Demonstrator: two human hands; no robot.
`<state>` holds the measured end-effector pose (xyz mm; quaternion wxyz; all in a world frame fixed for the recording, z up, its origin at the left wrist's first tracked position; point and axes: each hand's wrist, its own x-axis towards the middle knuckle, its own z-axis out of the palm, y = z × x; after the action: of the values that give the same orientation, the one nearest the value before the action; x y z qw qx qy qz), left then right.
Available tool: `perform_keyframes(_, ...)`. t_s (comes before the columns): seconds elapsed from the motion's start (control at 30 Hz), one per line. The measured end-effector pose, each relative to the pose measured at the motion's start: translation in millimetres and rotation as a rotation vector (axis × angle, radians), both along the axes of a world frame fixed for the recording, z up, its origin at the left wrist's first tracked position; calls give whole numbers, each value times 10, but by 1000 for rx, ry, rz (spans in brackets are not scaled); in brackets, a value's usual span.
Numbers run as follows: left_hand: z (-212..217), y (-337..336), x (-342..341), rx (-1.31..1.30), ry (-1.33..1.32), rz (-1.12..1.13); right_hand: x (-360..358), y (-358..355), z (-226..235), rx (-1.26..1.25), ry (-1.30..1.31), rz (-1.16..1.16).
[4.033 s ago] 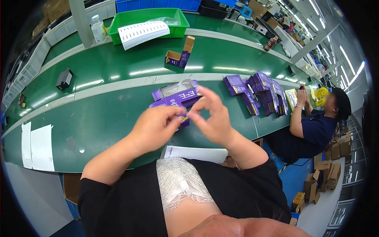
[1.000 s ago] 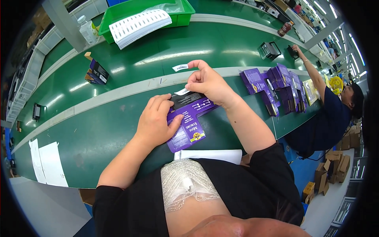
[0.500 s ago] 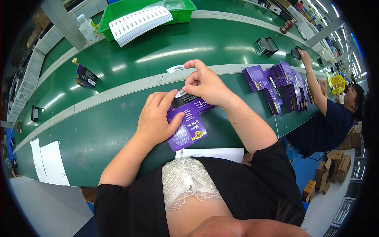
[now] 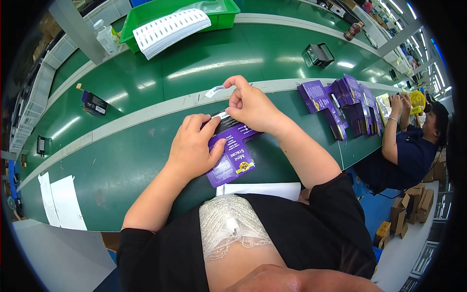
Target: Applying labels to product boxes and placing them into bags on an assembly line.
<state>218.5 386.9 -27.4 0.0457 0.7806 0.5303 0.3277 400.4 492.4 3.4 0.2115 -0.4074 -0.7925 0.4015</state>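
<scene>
A flat purple cardboard box blank [image 4: 232, 155] with a black end panel lies on the green table in front of me. My left hand [image 4: 192, 148] rests on its left part, fingers laid flat and thumb spread. A small white label [image 4: 223, 115] sits on the black panel between both hands' fingertips. My right hand [image 4: 250, 104] is curled, its thumb and bent fingers at the right end of that label. A second white label [image 4: 214, 91] clings to the tip of its index finger.
Stacked purple box blanks [image 4: 352, 104] stand to the right. White sheets [image 4: 63, 202] lie at the left. Beyond a pale rail, a green belt carries a dark box [image 4: 94, 103] and a black item [image 4: 318, 55]. A green bin [image 4: 226, 18] holds label sheets [image 4: 170, 30]. A co-worker [image 4: 413, 146] sits at right.
Items on the belt have shifted left. The co-worker's arm has drawn back from the belt toward a yellow object. My hands have barely moved, with my right fingers slightly higher and left.
</scene>
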Motion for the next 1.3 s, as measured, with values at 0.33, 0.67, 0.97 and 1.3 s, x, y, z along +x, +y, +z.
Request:
perform_keyframes(0.33, 27, 80, 12, -23, 66, -16, 10, 35, -18, 2, -2, 6)
perform_keyframes(0.67, 73, 157, 32, -60, 202, -65, 73, 37, -24, -30, 37, 9)
perform_keyframes(0.97, 174, 228, 192, -75, 338, -16, 158, 206, -130, -265, 304, -78)
perform_keyframes(1.3, -18, 39, -77, -39, 76, 5, 424, 11, 0, -3, 98, 252)
